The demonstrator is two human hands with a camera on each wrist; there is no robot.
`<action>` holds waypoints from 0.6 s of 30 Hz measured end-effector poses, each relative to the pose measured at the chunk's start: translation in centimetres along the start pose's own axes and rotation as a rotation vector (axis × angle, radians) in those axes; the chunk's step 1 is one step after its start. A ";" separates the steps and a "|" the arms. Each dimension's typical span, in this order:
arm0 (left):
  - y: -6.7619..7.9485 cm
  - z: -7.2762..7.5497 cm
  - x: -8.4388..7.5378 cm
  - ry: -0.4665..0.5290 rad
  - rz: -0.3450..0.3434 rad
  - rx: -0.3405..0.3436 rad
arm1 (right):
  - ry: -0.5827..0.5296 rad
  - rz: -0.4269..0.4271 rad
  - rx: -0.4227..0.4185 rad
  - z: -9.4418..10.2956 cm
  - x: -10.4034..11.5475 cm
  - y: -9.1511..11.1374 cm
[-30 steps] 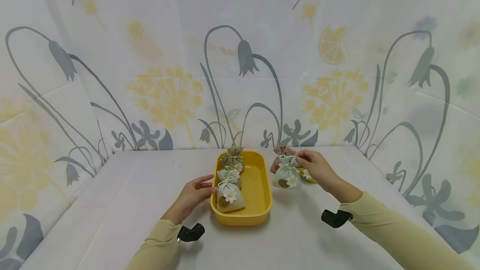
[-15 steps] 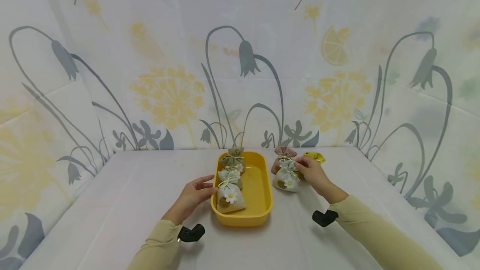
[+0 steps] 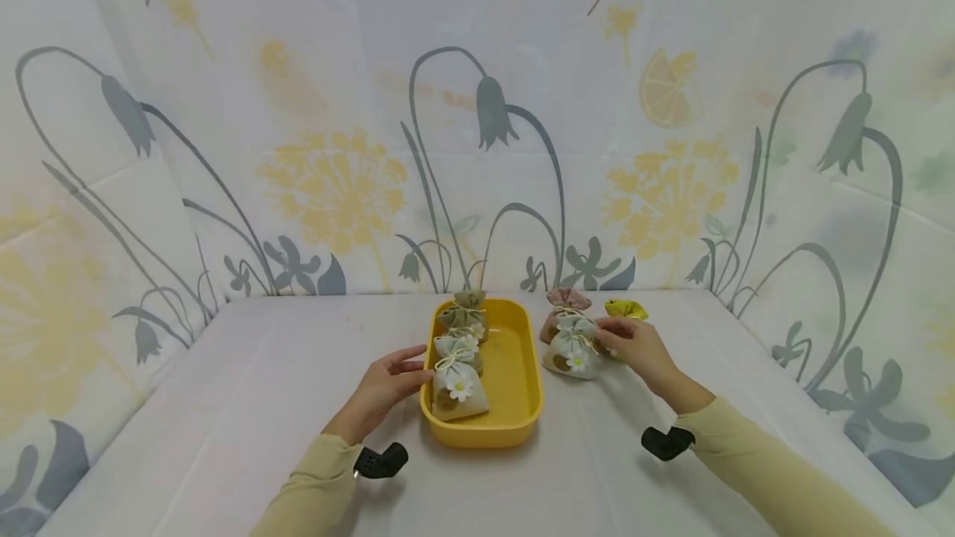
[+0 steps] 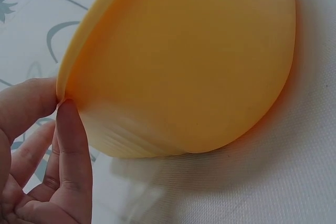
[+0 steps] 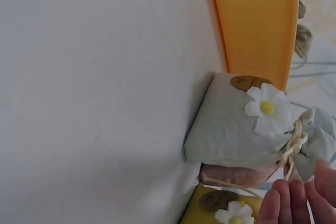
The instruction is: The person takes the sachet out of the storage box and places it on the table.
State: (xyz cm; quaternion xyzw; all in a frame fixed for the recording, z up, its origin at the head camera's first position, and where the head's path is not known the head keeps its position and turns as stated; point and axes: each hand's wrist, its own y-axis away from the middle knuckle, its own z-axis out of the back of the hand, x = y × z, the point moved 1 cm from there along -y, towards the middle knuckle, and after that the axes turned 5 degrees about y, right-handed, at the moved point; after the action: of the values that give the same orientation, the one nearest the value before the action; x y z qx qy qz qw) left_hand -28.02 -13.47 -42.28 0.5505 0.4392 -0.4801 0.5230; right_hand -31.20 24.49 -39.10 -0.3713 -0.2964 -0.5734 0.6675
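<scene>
A pale grey-blue, daisy-trimmed cloth pouch is pinched at its gathered top by the right hand, the nearer of the two. It is set upright, neck uppermost, on the white surface, just beside the right wall of a yellow, oblong plastic tray. The tray's long axis is pointed forward, and its left rim is pinched by the left hand. Behind the pouch, a dusty-pink cloth pouch is partly hidden.

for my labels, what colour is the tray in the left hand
Yellow; the tray shows best in the head view.
</scene>
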 end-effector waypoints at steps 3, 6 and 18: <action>0.0 0.0 -0.1 0.003 -0.001 -0.002 | 0.019 0.000 -0.006 0.5 -0.1 0.6; 0.1 -0.1 -0.2 0.004 -0.002 -0.002 | 0.019 -0.009 -0.009 0.9 0.0 1.3; 0.0 0.0 -0.1 0.002 -0.004 -0.005 | -0.030 -0.017 0.045 1.1 1.0 3.3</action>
State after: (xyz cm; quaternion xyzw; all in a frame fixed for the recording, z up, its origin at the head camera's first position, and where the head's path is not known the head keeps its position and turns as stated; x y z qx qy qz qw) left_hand -28.04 -13.45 -42.20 0.5489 0.4420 -0.4796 0.5229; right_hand -27.77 25.09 -38.17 -0.3620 -0.3223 -0.5666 0.6664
